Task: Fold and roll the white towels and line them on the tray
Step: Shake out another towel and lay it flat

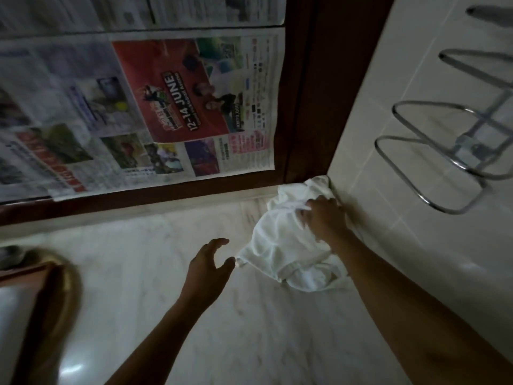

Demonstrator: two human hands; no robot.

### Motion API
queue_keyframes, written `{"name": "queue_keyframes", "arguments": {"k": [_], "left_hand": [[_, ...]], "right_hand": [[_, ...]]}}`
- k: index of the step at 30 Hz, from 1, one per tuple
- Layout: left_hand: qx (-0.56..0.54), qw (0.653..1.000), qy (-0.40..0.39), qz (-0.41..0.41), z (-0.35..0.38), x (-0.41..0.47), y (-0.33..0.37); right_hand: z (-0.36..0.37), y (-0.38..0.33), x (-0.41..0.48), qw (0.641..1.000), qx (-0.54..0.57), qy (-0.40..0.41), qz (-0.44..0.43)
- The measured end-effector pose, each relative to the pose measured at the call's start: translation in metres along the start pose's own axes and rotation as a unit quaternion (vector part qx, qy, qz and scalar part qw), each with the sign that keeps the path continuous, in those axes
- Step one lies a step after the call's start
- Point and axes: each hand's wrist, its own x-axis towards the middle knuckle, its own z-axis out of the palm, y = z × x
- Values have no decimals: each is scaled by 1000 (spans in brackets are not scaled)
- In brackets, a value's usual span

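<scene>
A crumpled pile of white towels (288, 245) lies on the pale marble counter (172, 301), pushed into the corner against the tiled wall. My right hand (323, 219) is on top of the pile, fingers curled into the cloth and gripping it. My left hand (206, 263) hovers just left of the pile's lower corner, fingers spread and loosely curved, thumb close to the towel's edge but holding nothing. At the far left edge a brown tray corner (25, 272) shows, blurred.
A window with a dark wooden frame (302, 107) is covered with newspaper (138, 107) behind the counter. A chrome wire towel rack (433, 162) juts from the tiled wall on the right. A golden rimmed basin edge (63, 295) sits at the lower left.
</scene>
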Motion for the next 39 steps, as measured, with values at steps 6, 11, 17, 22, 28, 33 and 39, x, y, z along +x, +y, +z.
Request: {"name": "queue_keyframes", "arguments": {"k": [6, 11, 17, 22, 28, 33, 39], "left_hand": [[-10, 1000, 11, -24, -4, -16, -1], [-34, 997, -45, 58, -6, -31, 34], [-161, 979, -60, 112, -26, -78, 55], [-184, 967, -76, 157, -67, -139, 35], [-163, 969, -129, 135, -101, -236, -10], [-126, 988, -66, 68, -146, -293, -51], [-162, 984, 28, 64, -187, -313, -64]], "right_hand": [[-55, -37, -26, 947, 319, -32, 7], [-112, -93, -102, 909, 398, -73, -95], [-165, -124, -182, 826, 550, -38, -117], [-169, -124, -262, 798, 584, -87, -118], [-151, -150, -345, 808, 576, -92, -84], [-145, -174, -398, 810, 576, -81, -79], [-133, -178, -413, 892, 442, -46, -82]]}}
